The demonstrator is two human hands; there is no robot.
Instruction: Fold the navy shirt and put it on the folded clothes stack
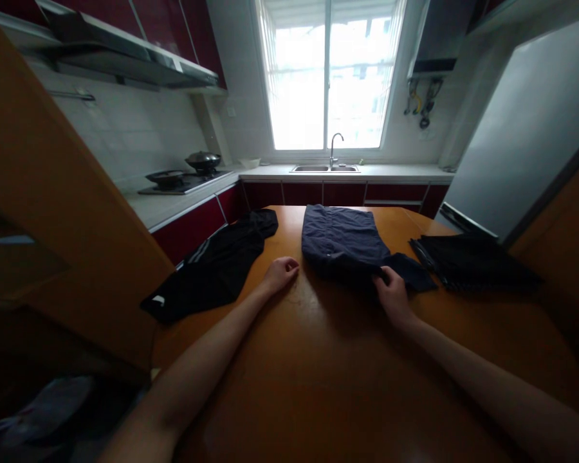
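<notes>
A dark navy garment [342, 235] lies partly folded on the wooden table in front of me, a narrower sleeve-like part sticking out to its right. Whether it is a shirt or trousers I cannot tell. My right hand [393, 292] pinches its near edge between thumb and fingers, and the cloth there is slightly raised. Left of the garment, my left hand [280, 273] rests low over the tabletop with curled fingers and nothing visible in them. A black garment with white stripes and a small white logo [217, 270] is spread beyond my left forearm, over the table's left edge.
The wooden table [313, 379] fills the foreground. On its right lies a stack of folded black clothes [473, 260]. Behind it run a counter with a sink [325, 168] and a stove with pans [202, 162]. A fridge [525, 128] stands at the right.
</notes>
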